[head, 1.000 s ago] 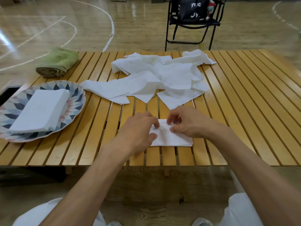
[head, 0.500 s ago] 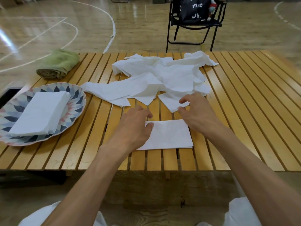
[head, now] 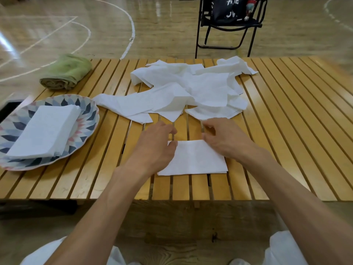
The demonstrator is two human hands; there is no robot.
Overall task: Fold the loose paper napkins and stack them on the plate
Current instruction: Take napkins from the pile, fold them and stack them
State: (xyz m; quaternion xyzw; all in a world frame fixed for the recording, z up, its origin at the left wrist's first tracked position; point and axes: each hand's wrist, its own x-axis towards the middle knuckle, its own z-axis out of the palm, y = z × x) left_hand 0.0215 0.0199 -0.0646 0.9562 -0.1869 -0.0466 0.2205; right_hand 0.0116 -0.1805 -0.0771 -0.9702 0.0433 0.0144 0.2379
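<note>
Right hand (head: 224,139) has pulled back from the loose pile (head: 189,90) onto the folded napkin's (head: 194,159) far right corner, fingers loosely curled there; whether it pinches the paper, I can't tell. Left hand (head: 155,148) presses the left edge, fingers relaxed. The napkin lies flat between both hands, long axis left to right, near the table's (head: 286,131) front edge. Bare slats lie right of the right hand; the plate (head: 84,104) with its stack (head: 44,131) sits left of the left hand.

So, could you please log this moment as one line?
folded napkin flat on table | left hand, right hand on its edges | loose pile behind | plate holds stack
</note>
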